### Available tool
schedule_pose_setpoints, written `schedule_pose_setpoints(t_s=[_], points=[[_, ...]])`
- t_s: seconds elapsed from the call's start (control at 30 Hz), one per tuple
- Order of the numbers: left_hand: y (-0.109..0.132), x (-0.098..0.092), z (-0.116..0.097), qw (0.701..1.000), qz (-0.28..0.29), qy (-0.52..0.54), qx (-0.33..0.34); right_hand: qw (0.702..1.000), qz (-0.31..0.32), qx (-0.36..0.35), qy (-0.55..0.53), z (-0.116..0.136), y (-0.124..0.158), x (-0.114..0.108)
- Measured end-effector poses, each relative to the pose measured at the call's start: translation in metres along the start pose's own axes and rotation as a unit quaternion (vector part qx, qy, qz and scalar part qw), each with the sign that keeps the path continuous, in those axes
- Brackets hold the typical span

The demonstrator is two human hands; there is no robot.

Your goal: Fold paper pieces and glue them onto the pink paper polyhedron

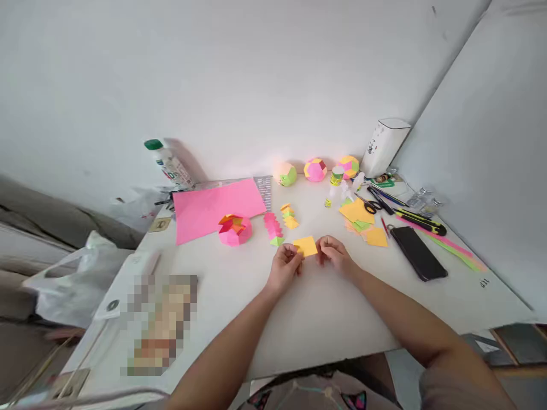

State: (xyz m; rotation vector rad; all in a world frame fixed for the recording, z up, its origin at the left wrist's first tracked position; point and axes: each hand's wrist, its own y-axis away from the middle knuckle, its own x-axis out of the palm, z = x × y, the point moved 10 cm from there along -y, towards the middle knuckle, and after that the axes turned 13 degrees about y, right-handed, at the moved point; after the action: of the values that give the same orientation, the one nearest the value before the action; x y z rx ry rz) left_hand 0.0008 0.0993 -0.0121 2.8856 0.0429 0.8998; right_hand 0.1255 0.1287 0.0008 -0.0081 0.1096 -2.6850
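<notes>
Both my hands meet over the middle of the white table. My left hand pinches the left edge of a small yellow paper square. Its right edge is pinched by my right hand. The paper sits just above the tabletop. Just beyond it lie a row of folded pink paper units, a small green one and a few yellow folded pieces.
A large pink sheet, a pink folded paper bowl shape, three paper balls, glue bottles, a stack of yellow squares, scissors, a cutter and a black phone lie around. A plastic bag sits at the left.
</notes>
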Motion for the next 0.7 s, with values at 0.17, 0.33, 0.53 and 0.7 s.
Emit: schedule_pose_setpoints(t_s=[0.17,0.33,0.53,0.7], points=[[0.0,-0.002,0.003,1.0,-0.004,-0.021,-0.023,0.999,0.01,-0.007,0.039,0.001,0.001,0.005],[0.004,0.0,0.002,0.998,-0.001,-0.05,-0.046,0.993,-0.003,-0.026,0.111,0.005,0.0,0.005],[0.006,0.009,0.002,0.992,0.046,-0.103,-0.056,0.993,-0.004,-0.008,0.119,0.005,-0.001,0.003],[0.005,0.005,0.007,0.993,0.033,-0.088,-0.07,0.991,0.02,0.033,0.128,0.002,0.001,0.006]])
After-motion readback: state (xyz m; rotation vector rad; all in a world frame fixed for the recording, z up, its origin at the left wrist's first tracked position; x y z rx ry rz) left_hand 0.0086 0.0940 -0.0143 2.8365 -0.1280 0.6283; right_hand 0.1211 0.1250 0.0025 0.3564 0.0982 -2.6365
